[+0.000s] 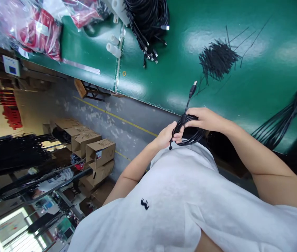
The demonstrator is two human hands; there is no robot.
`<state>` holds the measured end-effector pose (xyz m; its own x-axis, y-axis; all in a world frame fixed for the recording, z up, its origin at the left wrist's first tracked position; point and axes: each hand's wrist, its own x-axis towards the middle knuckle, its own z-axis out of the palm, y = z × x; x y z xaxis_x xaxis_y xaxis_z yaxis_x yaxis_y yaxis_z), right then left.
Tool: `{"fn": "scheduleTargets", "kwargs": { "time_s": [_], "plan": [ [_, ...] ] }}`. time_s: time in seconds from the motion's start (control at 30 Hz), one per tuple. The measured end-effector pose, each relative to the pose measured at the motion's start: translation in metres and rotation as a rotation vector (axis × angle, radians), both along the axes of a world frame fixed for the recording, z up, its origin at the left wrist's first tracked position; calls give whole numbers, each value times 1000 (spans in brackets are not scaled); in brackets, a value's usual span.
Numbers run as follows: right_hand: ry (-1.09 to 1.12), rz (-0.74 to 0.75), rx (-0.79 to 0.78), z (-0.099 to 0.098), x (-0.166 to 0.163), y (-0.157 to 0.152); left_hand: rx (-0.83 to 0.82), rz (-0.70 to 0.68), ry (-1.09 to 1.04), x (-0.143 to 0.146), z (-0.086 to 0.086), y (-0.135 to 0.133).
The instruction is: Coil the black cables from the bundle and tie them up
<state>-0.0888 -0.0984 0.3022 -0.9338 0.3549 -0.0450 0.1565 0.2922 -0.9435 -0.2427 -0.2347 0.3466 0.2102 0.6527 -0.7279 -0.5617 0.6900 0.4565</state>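
Note:
A coiled black USB cable (190,134) is gripped between both hands just in front of my white shirt, at the near edge of the green table (255,80). My left hand (168,135) pinches the left side of the coil. My right hand (207,119) is wrapped over the top of it. The cable's plug end (192,89) sticks up past my right hand, over the table.
A pile of short black ties (218,57) lies on the table beyond my hands. A bundle of black cables (145,21) sits at the far side, more cables (295,112) trail at right. Red bagged goods (36,29) are far left. Cardboard boxes (99,154) stand on the floor.

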Motion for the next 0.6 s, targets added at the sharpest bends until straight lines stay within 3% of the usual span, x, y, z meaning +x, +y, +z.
{"fn": "scheduleTargets", "kwargs": {
  "time_s": [0.23,0.37,0.47,0.53,0.6],
  "plan": [
    [193,-198,-160,0,-11,-4,25,-31,-93,-1,3,22],
    [185,-218,-306,-10,-8,-3,2,-82,-80,5,2,28],
    [61,-285,-424,-42,11,13,22,-71,97,6,-1,27],
    [-173,-571,-354,-76,31,32,44,-22,218,3,-4,26],
    [-485,-889,-170,-111,47,53,55,19,291,0,-7,25]
  ]
}}
